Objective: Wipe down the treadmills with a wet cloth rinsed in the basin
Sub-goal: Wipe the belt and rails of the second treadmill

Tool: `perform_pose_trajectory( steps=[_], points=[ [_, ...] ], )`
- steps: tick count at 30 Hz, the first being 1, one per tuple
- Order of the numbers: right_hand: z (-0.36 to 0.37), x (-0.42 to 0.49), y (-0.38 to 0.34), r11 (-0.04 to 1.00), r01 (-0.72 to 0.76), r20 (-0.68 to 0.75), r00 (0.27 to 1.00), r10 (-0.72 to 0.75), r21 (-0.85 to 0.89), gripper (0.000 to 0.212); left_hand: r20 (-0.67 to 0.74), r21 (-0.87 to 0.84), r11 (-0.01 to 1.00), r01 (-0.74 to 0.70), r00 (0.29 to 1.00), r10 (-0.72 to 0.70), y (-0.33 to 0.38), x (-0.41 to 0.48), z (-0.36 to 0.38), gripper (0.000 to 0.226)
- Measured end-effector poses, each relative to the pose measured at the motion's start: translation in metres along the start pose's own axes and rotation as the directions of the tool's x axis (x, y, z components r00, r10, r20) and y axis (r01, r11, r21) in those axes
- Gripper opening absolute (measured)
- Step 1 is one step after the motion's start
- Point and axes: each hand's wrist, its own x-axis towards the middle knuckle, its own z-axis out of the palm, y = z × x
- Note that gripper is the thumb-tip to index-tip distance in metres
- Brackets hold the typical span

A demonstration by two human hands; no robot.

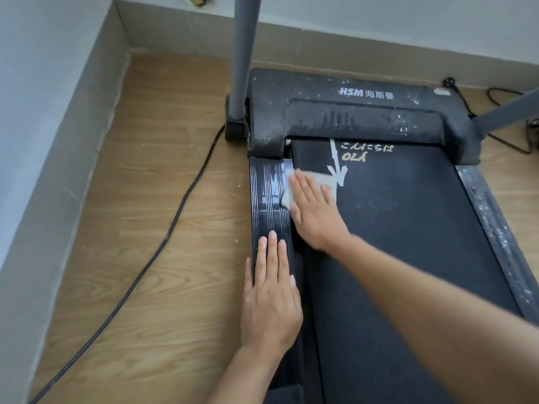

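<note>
A black treadmill [408,228] fills the middle and right of the view, its motor cover dusty with white specks. My right hand [315,211] lies flat with straight fingers on a pale grey cloth [326,182], pressing it where the belt meets the left side rail [268,199]. That rail looks wet and glossy near the cloth. My left hand [271,298] rests flat on the same rail, closer to me, fingers straight and together. The right side rail [495,228] is speckled with white dust. No basin is in view.
A black power cable [163,243] snakes across the wooden floor left of the treadmill. Two grey uprights [243,53] rise from the front corners. More cables [501,94] lie at the back right. Walls close in on the left and behind.
</note>
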Motion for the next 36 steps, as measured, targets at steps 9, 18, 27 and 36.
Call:
perform_pose_trajectory(
  steps=[9, 18, 27, 36],
  points=[
    [0.004, -0.024, -0.006, 0.998, 0.032, 0.05, 0.998, -0.029, -0.057, 0.065, -0.019, -0.017, 1.0, -0.009, 1.0, 0.009, -0.003, 0.0, 0.003, 0.063],
    [0.063, -0.353, -0.048, 0.988, 0.09, 0.18, 0.982, -0.066, -0.129, 0.06, -0.025, -0.074, 0.997, -0.003, 1.0, 0.001, -0.009, -0.002, 0.001, 0.061],
    [0.039, -0.187, -0.026, 1.0, 0.028, 0.043, 0.999, -0.028, -0.006, 0.065, -0.06, -0.095, 0.993, -0.067, 0.996, 0.061, -0.014, -0.002, 0.009, 0.059],
    [0.061, -0.256, -0.04, 1.0, -0.003, 0.04, 0.999, 0.002, 0.025, 0.069, 0.176, 0.046, 0.998, -0.033, 0.984, 0.025, -0.002, -0.025, -0.021, 0.063]
  ],
)
